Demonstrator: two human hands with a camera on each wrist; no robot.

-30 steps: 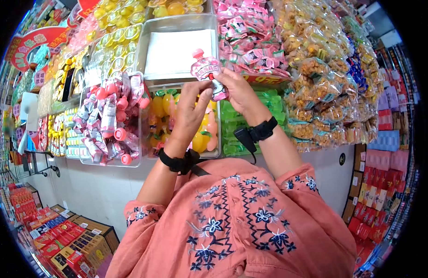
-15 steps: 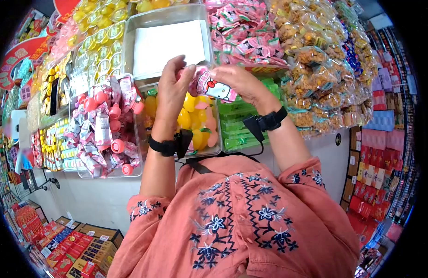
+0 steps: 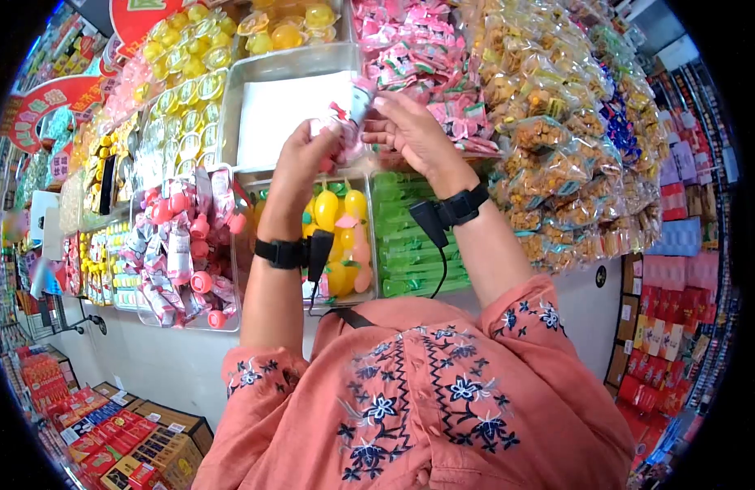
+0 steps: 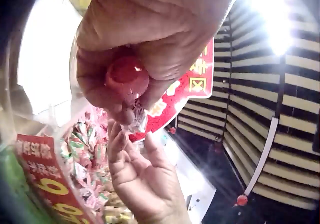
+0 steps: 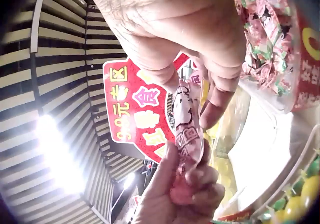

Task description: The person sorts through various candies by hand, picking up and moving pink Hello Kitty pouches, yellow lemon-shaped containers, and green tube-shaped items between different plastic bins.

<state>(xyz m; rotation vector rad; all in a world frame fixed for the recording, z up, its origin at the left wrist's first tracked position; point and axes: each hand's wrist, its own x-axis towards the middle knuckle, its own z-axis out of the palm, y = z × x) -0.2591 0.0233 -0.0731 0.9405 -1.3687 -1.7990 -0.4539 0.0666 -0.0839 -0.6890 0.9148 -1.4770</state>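
A pink and white spouted pouch point(image 3: 358, 103) with a cartoon cat face is held in my left hand point(image 3: 300, 163), in front of the shelf bins. In the left wrist view its round pink cap point(image 4: 127, 78) pokes out between the left thumb and fingers. My right hand point(image 3: 418, 135) is just right of the pouch, palm turned towards it and fingers apart. The right wrist view shows the pouch's flat end point(image 5: 183, 101) between the right thumb and fingers, which are spread around it without closing. The left hand point(image 5: 160, 199) grips the capped end there.
Behind the hands is a clear bin point(image 3: 234, 122) with a white sheet point(image 3: 291, 106). Around it are similar capped pouches point(image 3: 181, 245), yellow fruit-shaped jellies point(image 3: 328, 208), green tube packs point(image 3: 418, 245), pink wrapped sweets point(image 3: 410, 49) and bagged snacks point(image 3: 549, 139).
The pouch was in the right hand, cap up. It was turned over between both hands, and the left hand now grips its capped end, cap down, while the right fingers have loosened.
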